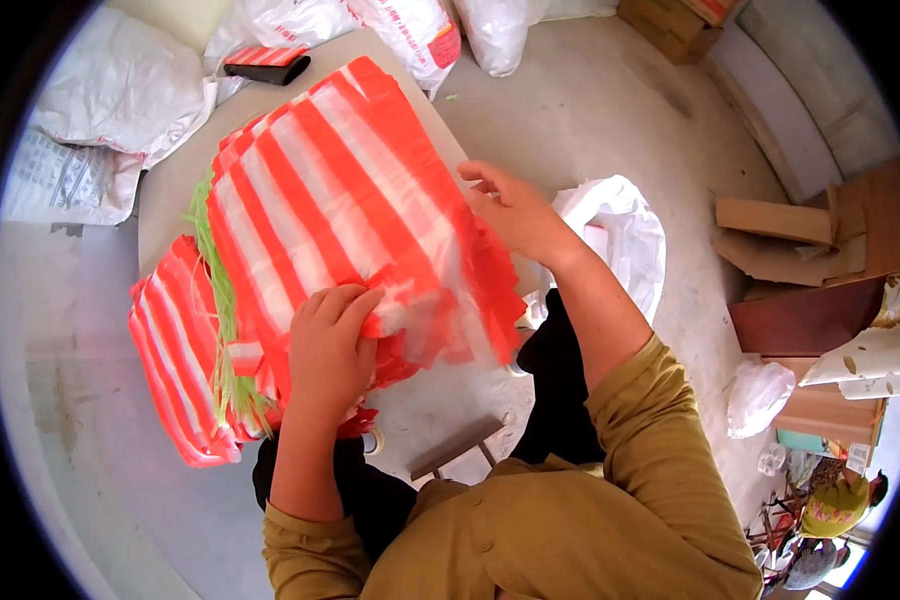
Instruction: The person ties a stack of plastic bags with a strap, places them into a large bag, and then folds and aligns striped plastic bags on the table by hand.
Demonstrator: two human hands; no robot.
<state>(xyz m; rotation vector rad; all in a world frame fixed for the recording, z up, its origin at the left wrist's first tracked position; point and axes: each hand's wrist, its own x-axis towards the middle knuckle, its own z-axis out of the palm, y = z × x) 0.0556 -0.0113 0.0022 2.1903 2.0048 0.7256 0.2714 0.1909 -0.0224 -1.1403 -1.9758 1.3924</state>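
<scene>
A thick stack of red-and-white striped plastic bags [340,190] lies on a small table [380,60] in front of me. My left hand [330,345] is at the near edge of the stack, its fingers closed on the crumpled end of a striped bag. My right hand [510,212] is beside the stack's right edge, fingers slightly bent and apart, with no object visible in it. Thin green strings [220,290] hang down along the stack's left side. A second bundle of striped bags [175,350] lies lower on the left.
A bin lined with a white bag [635,235] stands by my right arm. Full white sacks [120,80] sit at the far left. A small dark-and-striped item [267,65] lies at the table's far end. Cardboard boxes [810,230] and other people [832,505] are on the right.
</scene>
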